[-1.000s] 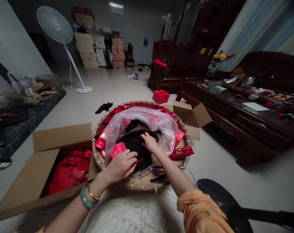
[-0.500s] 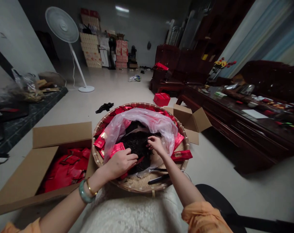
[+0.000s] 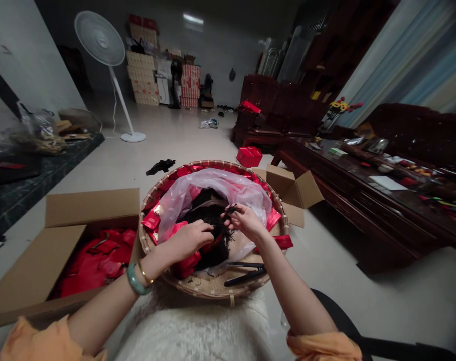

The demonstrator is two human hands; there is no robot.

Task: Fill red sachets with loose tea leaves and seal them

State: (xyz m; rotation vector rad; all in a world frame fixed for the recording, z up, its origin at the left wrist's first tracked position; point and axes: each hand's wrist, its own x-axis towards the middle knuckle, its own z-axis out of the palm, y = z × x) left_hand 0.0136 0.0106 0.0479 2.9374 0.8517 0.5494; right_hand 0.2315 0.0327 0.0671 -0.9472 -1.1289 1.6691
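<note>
Woven bamboo tray beneath both hands, hands apart, left hand on dark leaf clump, right hand pinching dark fragment, cardboard box just left, pale floor beyond the rim

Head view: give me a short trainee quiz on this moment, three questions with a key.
1. Which hand pinches a small dark piece above the dark clump in the basket?
2. True or false: the green bangle is on the right wrist.
3. What lies in the open carton beside the basket?
A) a black tool
B) red packets
C) a white fan

Key:
1. The right hand.
2. False: it is on the left wrist.
3. B.
</note>
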